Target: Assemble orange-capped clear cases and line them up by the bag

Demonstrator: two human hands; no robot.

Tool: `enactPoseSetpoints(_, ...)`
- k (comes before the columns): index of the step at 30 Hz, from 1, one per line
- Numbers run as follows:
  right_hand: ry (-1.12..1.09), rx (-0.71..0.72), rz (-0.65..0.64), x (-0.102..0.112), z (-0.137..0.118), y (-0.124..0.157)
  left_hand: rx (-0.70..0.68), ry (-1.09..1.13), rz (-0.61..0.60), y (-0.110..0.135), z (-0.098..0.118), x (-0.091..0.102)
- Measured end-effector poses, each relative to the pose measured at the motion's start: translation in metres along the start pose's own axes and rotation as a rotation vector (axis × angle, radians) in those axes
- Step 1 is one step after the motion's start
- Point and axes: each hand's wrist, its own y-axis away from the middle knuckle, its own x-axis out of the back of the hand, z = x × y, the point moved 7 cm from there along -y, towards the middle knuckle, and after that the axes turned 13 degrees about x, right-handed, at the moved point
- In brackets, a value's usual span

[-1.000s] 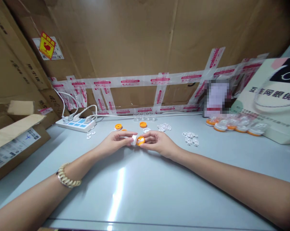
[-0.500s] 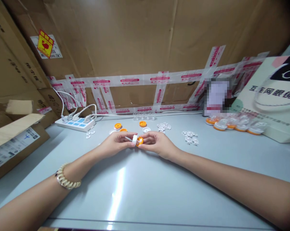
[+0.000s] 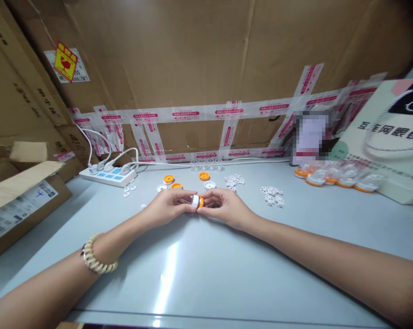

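Between thumb and fingers, my left hand (image 3: pixel 168 206) grips a round white plastic cap (image 3: pixel 195 201). My right hand (image 3: pixel 224 206) pinches an orange plastic ring (image 3: pixel 201 202) from the other side. The two parts meet face to face, tilted on edge, just above the table; whether they are locked together I cannot tell. Behind the hands lie an orange ring (image 3: pixel 204 176), another orange ring (image 3: pixel 168 179), a white ring (image 3: pixel 209 185) and a second white ring (image 3: pixel 161 188). Small white cut-out pieces (image 3: pixel 234 180) lie beyond my right hand.
More white cut-out pieces (image 3: pixel 272 195) lie to the right. Clear cups (image 3: pixel 206 165) stand at the back. A power strip (image 3: pixel 108 174) and small white discs (image 3: pixel 126 193) are at left, near an open carton (image 3: pixel 24 201). Clear-topped orange pieces (image 3: pixel 340 176) sit by a paper bag (image 3: pixel 391 146).
The white cap and the orange ring have come together, closing the gap between them. The orange ring has turned more edge-on. Both hands stay in nearly the same place.
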Motion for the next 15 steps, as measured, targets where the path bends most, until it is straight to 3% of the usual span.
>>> enactPoseSetpoints(9,0.017,0.024,-0.021,-0.004,-0.001,0.003,-0.058,-0.223,0.124,0.007,0.004,0.001)
enactPoseSetpoints(15,-0.069,-0.033,0.013,-0.005,-0.001,0.003,-0.106,-0.290,0.192,0.011,0.012,0.002)
